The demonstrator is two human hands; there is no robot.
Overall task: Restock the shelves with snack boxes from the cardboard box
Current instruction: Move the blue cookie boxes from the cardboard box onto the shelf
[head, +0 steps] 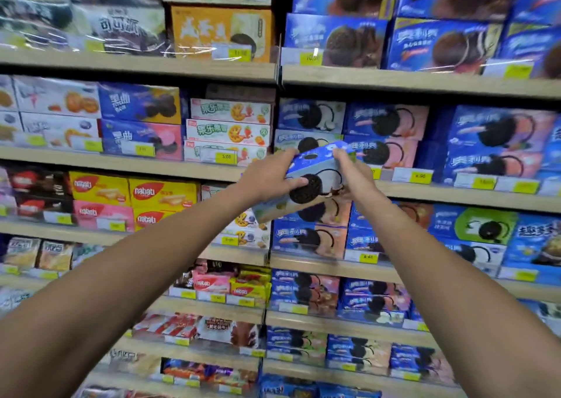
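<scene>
A blue cookie box (315,182) with a black sandwich cookie printed on it hangs tilted in front of the shelf. My left hand (270,179) grips its left side, thumb across the front by the cookie picture. My right hand (353,174) holds its upper right end with curled fingers. Right behind the box, stacked blue cookie boxes (309,118) of the same kind fill the shelf (455,194) at chest height. The cardboard box is out of view.
Wooden shelves run in several tiers, packed with snack boxes. Yellow and pink wafer boxes (133,197) sit at left, white fruit biscuit boxes (229,124) in the middle, more blue cookie boxes (491,142) at right. A vertical divider (277,73) splits the two bays.
</scene>
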